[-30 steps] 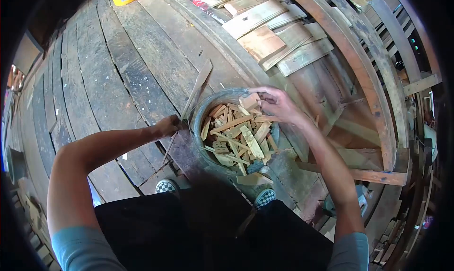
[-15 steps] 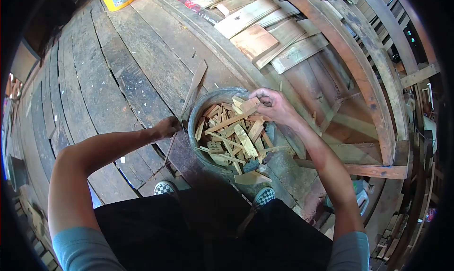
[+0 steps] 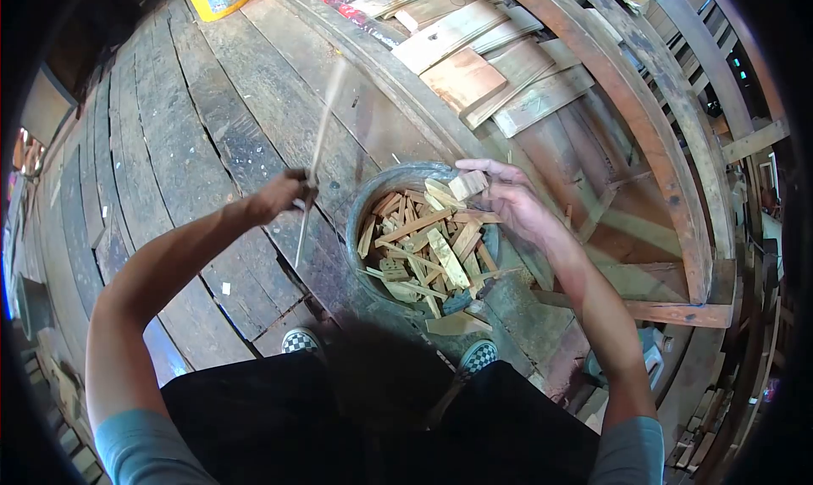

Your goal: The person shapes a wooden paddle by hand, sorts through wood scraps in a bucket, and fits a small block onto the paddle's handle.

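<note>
Head view showed me the left hand closed round a long blade and the right hand, loosely curled, pinching a wooden block at the far-right rim of the basin. I judged a weak pinch could drop it among the crowding scraps; a timber frame stood to the right.

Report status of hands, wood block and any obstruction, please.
Left fingers gripping long tool, blurred. Right fingers holding wood block by basin rim. Wood pieces in basin; nothing seen blocking hands.
</note>
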{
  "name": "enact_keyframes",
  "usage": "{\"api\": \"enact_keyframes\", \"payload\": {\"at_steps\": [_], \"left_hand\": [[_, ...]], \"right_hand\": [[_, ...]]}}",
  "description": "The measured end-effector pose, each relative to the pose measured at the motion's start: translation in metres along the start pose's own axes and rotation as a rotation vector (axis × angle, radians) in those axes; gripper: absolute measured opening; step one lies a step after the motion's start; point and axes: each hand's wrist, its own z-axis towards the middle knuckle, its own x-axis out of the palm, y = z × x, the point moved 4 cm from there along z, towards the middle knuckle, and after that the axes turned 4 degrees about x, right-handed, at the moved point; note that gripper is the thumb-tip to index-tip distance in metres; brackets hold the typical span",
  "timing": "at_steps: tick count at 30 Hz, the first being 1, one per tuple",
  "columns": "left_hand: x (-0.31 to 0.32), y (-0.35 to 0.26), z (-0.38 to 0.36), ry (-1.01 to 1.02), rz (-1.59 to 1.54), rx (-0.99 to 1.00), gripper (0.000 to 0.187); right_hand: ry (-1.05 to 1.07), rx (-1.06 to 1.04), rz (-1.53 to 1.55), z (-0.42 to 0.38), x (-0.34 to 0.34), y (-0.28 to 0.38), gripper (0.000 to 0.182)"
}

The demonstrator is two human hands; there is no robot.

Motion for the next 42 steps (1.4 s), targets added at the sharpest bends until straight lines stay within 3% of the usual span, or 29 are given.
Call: {"api": "enact_keyframes", "payload": {"at_steps": [4, 6, 9, 12, 20, 35, 38, 42], "left_hand": [[-0.015, -0.063, 0.002, -0.133, -0.131, 0.211, 0.016], [-0.012, -0.095, -0.003, -0.204, -0.132, 0.270, 0.017], [-0.004, -0.128, -0.013, -0.306, -0.289, 0.410, 0.018], [0.011, -0.136, -0.021, -0.269, -0.308, 0.464, 0.014], [0.038, -0.131, -0.023, -0.193, -0.406, 0.436, 0.018], [0.046, -0.124, -0.021, -0.130, -0.434, 0.389, 0.011], [0.047, -0.123, -0.021, -0.103, -0.438, 0.391, 0.010], [0.049, -0.122, -0.021, -0.066, -0.455, 0.408, 0.010]], "right_hand": [[0.010, -0.019, 0.158, 0.001, 0.009, -0.005, 0.039], [-0.117, -0.073, -0.108, 0.003, 0.011, -0.005, 0.037], [-0.167, -0.162, -0.135, 0.006, 0.014, -0.009, 0.031], [-0.217, -0.233, -0.170, 0.004, 0.018, -0.012, 0.027], [-0.316, -0.307, -0.094, 0.007, 0.014, -0.021, 0.024], [-0.218, -0.385, -0.153, 0.012, 0.009, -0.028, 0.024], [-0.200, -0.318, -0.061, 0.013, 0.007, -0.032, 0.027], [-0.146, -0.222, -0.172, 0.012, 0.009, -0.029, 0.030]]}}
